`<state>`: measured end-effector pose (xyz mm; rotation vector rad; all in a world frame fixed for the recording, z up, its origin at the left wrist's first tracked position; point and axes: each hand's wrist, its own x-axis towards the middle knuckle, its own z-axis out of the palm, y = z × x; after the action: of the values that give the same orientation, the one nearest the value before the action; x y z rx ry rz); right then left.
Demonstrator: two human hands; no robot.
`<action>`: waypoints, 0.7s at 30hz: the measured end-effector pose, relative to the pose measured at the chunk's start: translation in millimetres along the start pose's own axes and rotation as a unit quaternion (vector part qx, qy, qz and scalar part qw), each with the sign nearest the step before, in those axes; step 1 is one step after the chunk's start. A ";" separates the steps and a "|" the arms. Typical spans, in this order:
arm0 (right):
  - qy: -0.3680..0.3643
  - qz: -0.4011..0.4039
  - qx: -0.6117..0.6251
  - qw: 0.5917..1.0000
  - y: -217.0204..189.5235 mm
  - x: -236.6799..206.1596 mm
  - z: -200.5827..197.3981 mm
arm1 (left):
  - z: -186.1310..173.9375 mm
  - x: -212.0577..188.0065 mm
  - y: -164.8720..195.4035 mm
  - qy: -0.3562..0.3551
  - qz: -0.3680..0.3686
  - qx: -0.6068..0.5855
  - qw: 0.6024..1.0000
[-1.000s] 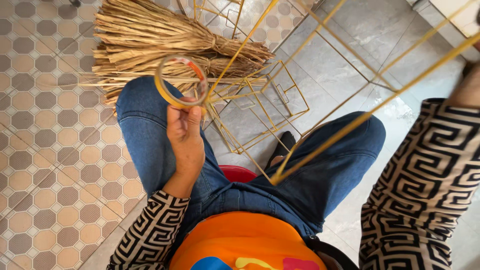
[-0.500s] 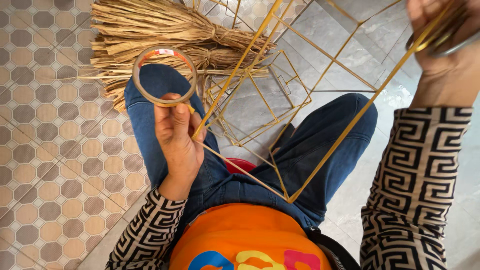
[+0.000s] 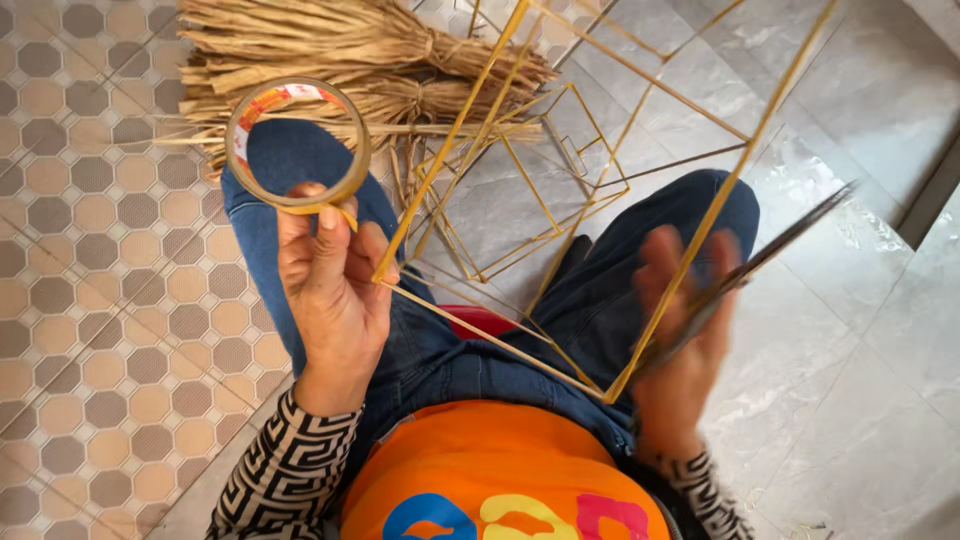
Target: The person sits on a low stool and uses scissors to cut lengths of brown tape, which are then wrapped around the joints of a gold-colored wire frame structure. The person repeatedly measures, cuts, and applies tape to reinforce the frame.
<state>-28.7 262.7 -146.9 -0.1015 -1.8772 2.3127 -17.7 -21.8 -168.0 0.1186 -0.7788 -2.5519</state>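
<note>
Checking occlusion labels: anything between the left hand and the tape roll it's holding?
Nothing visible. The left hand has its grip directly on the tape roll at the lower rim, with the thumb on it. The gold wire frame passes to the hand's right, not between them.

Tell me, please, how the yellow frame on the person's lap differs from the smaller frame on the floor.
The lap frame is larger and raised, steadied by the left hand; the floor frame is smaller and lies on the grey tiles, untouched. Both are built of thin yellow rods with open sides.
</note>
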 end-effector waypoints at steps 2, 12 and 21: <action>-0.072 -0.012 0.020 0.997 3.3 -19.9 11.7 | 0.5 -3.1 -3.6 -0.016 0.008 0.011 1.000; -0.101 0.065 0.187 0.975 -1.8 52.8 12.6 | 22.2 -1.8 -17.9 0.000 0.024 0.005 1.000; -0.085 0.102 0.151 0.980 12.9 110.1 19.0 | 15.2 13.7 -33.9 0.027 -0.035 0.006 0.999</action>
<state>-141.1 260.3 -150.2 -0.0625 -1.6265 2.7994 -47.0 4.3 -173.2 0.2211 -0.7810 -2.5981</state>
